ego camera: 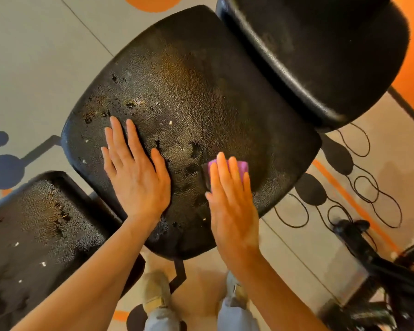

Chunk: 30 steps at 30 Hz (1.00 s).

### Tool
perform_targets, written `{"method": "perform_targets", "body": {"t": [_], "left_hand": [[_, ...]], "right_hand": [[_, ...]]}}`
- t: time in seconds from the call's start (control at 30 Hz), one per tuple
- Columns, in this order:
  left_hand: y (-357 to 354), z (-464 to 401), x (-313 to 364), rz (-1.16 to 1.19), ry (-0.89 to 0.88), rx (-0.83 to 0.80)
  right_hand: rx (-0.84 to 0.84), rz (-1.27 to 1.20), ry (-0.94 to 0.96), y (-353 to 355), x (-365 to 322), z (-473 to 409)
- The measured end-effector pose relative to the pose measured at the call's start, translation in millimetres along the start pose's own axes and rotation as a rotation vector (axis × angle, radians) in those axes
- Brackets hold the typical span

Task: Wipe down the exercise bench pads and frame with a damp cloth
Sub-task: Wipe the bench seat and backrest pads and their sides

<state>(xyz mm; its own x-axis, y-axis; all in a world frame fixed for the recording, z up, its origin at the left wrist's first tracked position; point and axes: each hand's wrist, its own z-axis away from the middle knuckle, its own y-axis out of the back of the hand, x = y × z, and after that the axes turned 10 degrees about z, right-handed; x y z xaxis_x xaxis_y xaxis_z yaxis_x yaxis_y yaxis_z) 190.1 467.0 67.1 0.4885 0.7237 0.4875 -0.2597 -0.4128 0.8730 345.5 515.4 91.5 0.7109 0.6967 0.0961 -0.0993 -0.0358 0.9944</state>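
Pad-wiping step in hand. Right hand (232, 199) lies flat, fingers straight and together, palm pressing a purple cloth (240, 167) onto the middle seat pad (191, 96); only the cloth's far edge shows past the fingertips, so it is pinned under the palm, not gripped. Left hand (136, 170) is spread flat and empty on the same pad, just beside the right, bracing it. The pad is black, pebbled, with worn torn spots and light specks toward its left side. The cloth sits at the pad's near right part, close to the edge. A second pad (41, 225) sits lower left, equally worn; a third, smoother pad (320, 56) sits upper right, overlapping the middle one. A bit of black frame (179, 271) shows under the near edge, above the person's shoes (155, 290). Cables (363, 187) loop on the floor at right. Judgement: task is early to mid, only this pad is being worked. Next move likely calls for sliding the cloth across to the speckled left area with steady pressure, lifting the left hand clear, then the other pads and frame.
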Motion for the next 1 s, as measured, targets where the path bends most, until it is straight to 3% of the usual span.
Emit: {"method": "perform_targets", "body": {"t": [0.07,0.17,0.23,0.27,0.37,0.43,0.47,0.57,0.63,0.73,0.8,0.87,0.93,1.0], "left_hand": [[0,1,0,0.024,-0.003,-0.006],[1,0,-2,0.067,-0.009,-0.007],[5,0,-6,0.118,-0.038,-0.030],[7,1,-8,0.144,-0.066,-0.059],[12,17,-12,0.127,-0.171,-0.131],[12,32,-15,0.082,-0.217,-0.150],[10,36,-15,0.063,-0.229,-0.148],[7,36,-17,0.019,-0.250,-0.129],[6,37,-18,0.004,-0.263,-0.124],[6,40,-18,0.007,-0.270,-0.133],[7,39,-18,-0.001,-0.272,-0.135],[6,39,-18,0.008,-0.263,-0.136],[5,38,-19,0.006,-0.264,-0.130],[4,38,-20,-0.006,-0.269,-0.125]], "right_hand": [[0.011,-0.004,0.092,-7,24,-6],[0.069,-0.129,-0.211,-2,63,-61],[0.127,-0.141,-0.386,2,53,-63],[0.127,-0.121,-0.381,-1,38,-46],[0.011,-0.028,-0.088,-1,-5,26],[0.040,-0.013,0.021,-8,13,27],[0.069,-0.022,-0.032,-10,32,10],[0.134,-0.144,-0.445,-5,76,-45],[0.164,-0.160,-0.606,-8,52,-36],[0.097,-0.149,-0.401,-7,-20,30],[0.070,-0.146,-0.256,-8,-12,37],[0.103,-0.192,-0.341,-12,36,0],[0.170,-0.256,-0.575,-11,81,-42],[0.202,-0.266,-0.681,-13,78,-46]]}}
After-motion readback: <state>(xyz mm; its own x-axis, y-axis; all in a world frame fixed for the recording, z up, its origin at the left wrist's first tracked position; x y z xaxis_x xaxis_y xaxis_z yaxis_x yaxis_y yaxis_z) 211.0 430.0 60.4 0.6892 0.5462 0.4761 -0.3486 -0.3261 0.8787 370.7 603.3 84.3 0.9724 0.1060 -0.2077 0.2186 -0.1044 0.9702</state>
